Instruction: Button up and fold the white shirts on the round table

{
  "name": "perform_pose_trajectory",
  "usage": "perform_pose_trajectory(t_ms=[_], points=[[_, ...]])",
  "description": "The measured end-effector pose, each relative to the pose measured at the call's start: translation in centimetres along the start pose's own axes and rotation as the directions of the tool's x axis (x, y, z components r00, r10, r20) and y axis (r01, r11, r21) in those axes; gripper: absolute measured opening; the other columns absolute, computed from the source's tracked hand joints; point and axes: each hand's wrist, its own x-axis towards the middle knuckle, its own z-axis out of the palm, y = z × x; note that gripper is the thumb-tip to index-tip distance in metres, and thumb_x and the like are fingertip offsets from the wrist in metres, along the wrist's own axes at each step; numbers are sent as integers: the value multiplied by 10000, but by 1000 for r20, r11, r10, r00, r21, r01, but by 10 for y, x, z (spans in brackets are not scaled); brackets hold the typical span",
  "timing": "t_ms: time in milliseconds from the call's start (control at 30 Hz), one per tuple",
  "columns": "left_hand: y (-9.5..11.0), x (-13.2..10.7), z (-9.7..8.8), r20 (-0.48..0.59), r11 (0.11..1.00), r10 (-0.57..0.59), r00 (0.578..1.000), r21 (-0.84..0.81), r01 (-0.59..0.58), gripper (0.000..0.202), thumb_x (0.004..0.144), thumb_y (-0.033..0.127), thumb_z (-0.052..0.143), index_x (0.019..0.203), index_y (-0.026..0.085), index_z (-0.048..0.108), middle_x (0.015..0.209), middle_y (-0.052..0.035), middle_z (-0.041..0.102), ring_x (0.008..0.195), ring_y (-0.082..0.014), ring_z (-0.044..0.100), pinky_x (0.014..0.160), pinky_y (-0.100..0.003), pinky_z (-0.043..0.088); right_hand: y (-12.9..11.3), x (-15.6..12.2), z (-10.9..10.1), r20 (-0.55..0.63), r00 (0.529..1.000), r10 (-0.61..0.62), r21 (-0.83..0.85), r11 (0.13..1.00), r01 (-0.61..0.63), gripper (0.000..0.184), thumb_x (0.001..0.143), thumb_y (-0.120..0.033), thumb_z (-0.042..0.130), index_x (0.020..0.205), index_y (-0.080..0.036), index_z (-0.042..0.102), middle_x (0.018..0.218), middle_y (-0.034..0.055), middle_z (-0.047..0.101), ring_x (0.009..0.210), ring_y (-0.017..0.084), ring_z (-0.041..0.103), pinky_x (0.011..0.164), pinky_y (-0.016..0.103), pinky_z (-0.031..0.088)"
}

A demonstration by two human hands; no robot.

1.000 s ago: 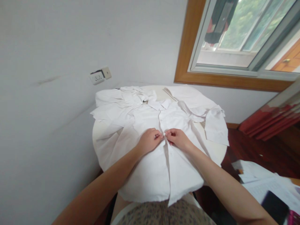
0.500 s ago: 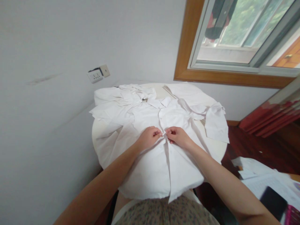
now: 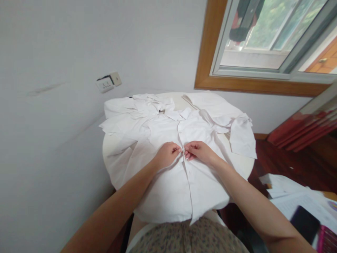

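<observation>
A white button-up shirt (image 3: 168, 189) lies front side up across a round white table (image 3: 107, 147), its collar away from me and its hem hanging over the near edge. My left hand (image 3: 169, 153) pinches one edge of the front opening about midway down. Close against it, my right hand (image 3: 197, 151) pinches the other edge, fingers curled. The fingertips of both hands almost meet at the placket. Whether a button sits between them is too small to make out. Below the hands the two front edges lie nearly together down to the hem.
More white cloth (image 3: 150, 105) is bunched at the table's back left, and another white piece (image 3: 242, 137) drapes at the right. A wall socket (image 3: 105, 84) and a wood-framed window (image 3: 202, 82) are behind. Papers (image 3: 297, 200) and a black phone (image 3: 305, 225) lie at lower right.
The right hand's fingers have shifted slightly left, closer to the left hand. The front edges below the hands lie closer together. The view has moved a little.
</observation>
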Motion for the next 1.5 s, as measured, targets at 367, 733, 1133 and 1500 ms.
perform_pose_trajectory(t_ms=[367,733,1133,1500], points=[[2,2,1,-6,999,-2,1000,45,2,340,895,255,419,624,175,608,633,-18,570,665,-143,510,648,-268,366,7,7,12,-135,979,-154,-327,939,102,61,730,-205,594,783,-174,596,582,-46,536,461,87,515,422,190,404],[9,0,2,-111,993,-110,988,-59,104,247,856,261,506,675,169,646,645,-3,580,639,-131,504,600,-251,351,9,5,15,-167,905,-393,-620,755,214,75,748,-224,609,738,-164,653,695,5,613,633,117,520,604,221,381],[4,2,4,-86,994,-98,991,-58,93,253,858,213,484,632,169,587,627,2,559,635,-125,494,604,-249,351,2,1,8,-25,983,-184,-487,860,149,235,861,-339,500,677,-196,527,504,-55,507,420,91,447,468,208,328],[7,0,5,-97,999,-13,995,31,16,272,920,252,409,692,185,541,715,-22,558,736,-157,523,705,-276,408,6,5,19,-49,897,-440,-865,468,182,219,956,-276,402,795,-209,533,791,21,593,724,146,514,643,236,333]])
